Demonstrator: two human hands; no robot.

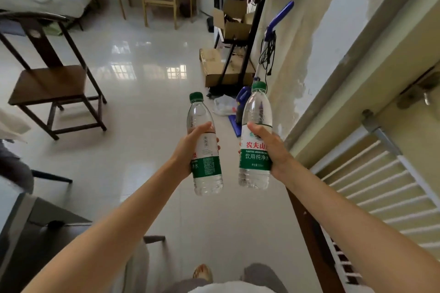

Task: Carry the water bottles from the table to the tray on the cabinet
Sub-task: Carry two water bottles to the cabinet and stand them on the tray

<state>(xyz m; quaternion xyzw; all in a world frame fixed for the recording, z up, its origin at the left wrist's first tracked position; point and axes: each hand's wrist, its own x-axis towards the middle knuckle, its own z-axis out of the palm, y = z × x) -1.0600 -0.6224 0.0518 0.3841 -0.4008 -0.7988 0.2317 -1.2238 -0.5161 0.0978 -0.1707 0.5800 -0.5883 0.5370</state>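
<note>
My left hand [190, 147] is gripping one water bottle [205, 147] around its label, and my right hand [269, 150] is gripping a second water bottle [256, 140] the same way. I am holding both upright, green caps on top, side by side but not touching, out in front of me above the glossy tiled floor [147, 93]. A dark wooden chair [51, 83] is standing far left.

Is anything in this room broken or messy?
Yes. The wall on the right has big patches where paint has peeled away. Below it, a crumpled plastic bag lies on the floor beside cardboard boxes. Both water bottles, the left bottle and the right bottle, look capped and unspilled.
</note>
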